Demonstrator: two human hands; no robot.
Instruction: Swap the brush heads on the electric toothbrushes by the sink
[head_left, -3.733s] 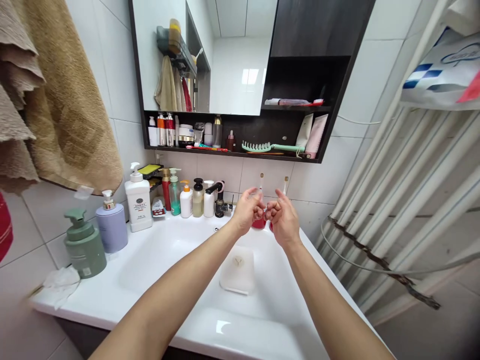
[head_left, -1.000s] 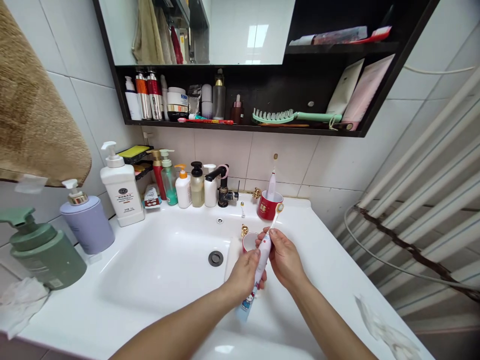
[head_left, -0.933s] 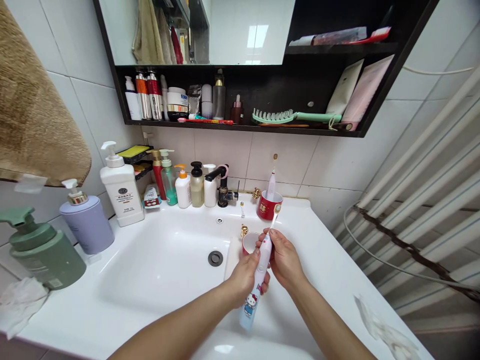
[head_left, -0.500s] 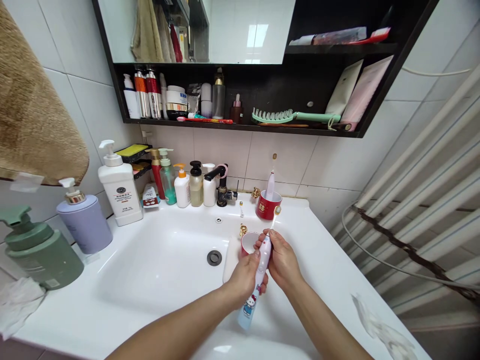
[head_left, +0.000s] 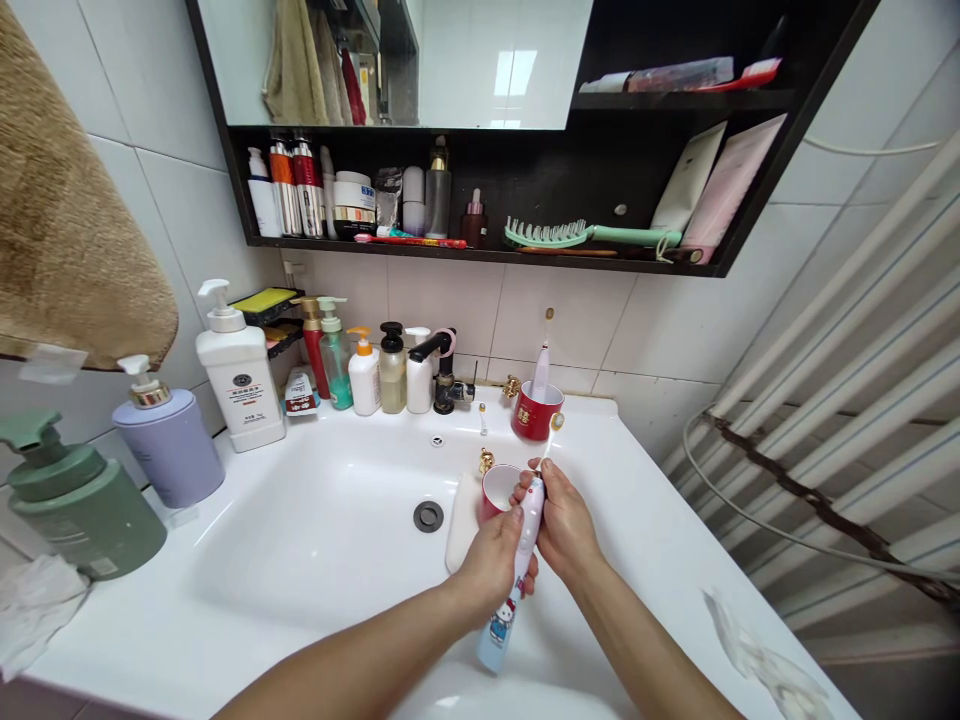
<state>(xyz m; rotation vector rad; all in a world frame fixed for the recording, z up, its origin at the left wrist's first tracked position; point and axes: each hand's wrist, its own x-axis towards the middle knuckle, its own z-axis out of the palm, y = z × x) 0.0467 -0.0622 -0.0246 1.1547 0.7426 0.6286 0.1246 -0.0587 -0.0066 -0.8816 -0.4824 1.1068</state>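
Note:
An electric toothbrush (head_left: 530,515), white on top and light blue at the base with a cartoon cat, is held slanted over the sink's right side. My left hand (head_left: 491,565) is wrapped round its handle. With fingers closed, my right hand (head_left: 568,520) pinches the neck of the brush head (head_left: 556,424) just above the handle. A small dark gap shows between neck and handle. Behind my left hand, a red cup with a white inside (head_left: 504,487) and gold handle is partly hidden. A second red cup (head_left: 537,416) on the back ledge holds another electric toothbrush (head_left: 541,373).
The white sink (head_left: 322,540) has a black faucet (head_left: 444,385) at its back. Several pump bottles (head_left: 365,380) line the left and back edges. A dark shelf (head_left: 487,253) with a mirror hangs above. Crumpled clear plastic (head_left: 761,655) lies front right; white pipes (head_left: 795,400) stand at right.
The handle has shifted slightly down and right in my left hand. A small gap now shows between handle and brush neck. My right hand has barely moved.

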